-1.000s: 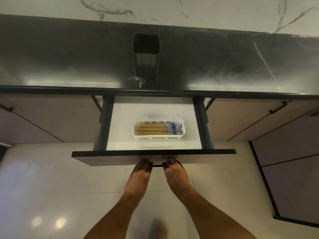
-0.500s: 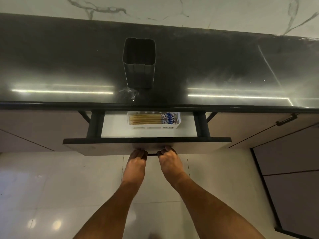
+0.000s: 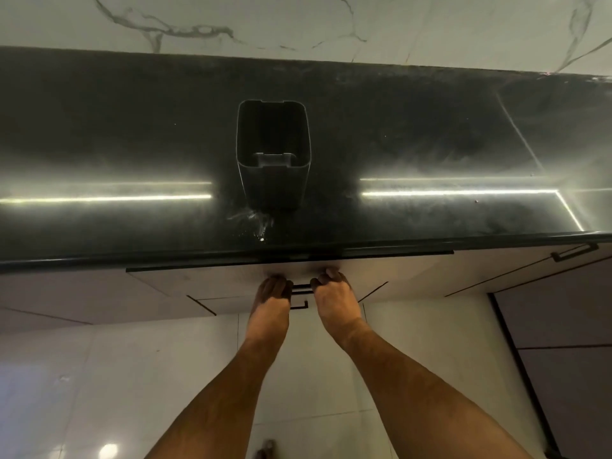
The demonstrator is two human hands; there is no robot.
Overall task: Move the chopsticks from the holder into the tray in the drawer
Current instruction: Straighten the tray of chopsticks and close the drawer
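The dark rectangular chopstick holder (image 3: 273, 154) stands upright on the black countertop (image 3: 99, 144) and looks empty inside. Below the counter edge the drawer front (image 3: 205, 279) sits pushed in under the counter. My left hand (image 3: 272, 294) and my right hand (image 3: 332, 291) both have curled fingers on the drawer's black handle (image 3: 300, 288), left and right of its middle. The tray and the chopsticks are hidden inside the drawer.
A second black handle (image 3: 299, 305) shows on the drawer below. Another handle (image 3: 574, 252) is on the cabinet front at the right. Pale floor tiles (image 3: 99, 376) lie beneath. A marble wall (image 3: 298, 24) backs the counter. Water drops (image 3: 258, 223) lie before the holder.
The drawer has slid inward from wide open to shut, with both hands on its handle. The tray with chopsticks has gone out of sight under the counter.
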